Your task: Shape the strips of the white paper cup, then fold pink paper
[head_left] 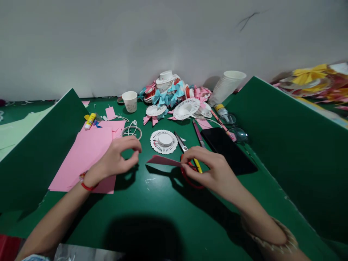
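My right hand [209, 167] pinches one end of a folded pink paper strip [163, 160], which points left just above the green table [152, 203]. Under that hand lie red-handled scissors [185, 148] and a yellow pen [198, 165]. My left hand [118, 157] hovers over the edge of the pink paper sheets [84, 156], fingers curled with thumb and forefinger close together and nothing visible in them. A cut white paper-cup disc [164, 141] lies between the hands, a little farther back.
Green dividers [35, 152] stand left and right. Behind are a glue stick [90, 121], a white ring [132, 131], a paper cup [129, 101], a pile of paper-cup crafts [171, 96], stacked cups [227, 87], a black phone [227, 148] and glasses [233, 127].
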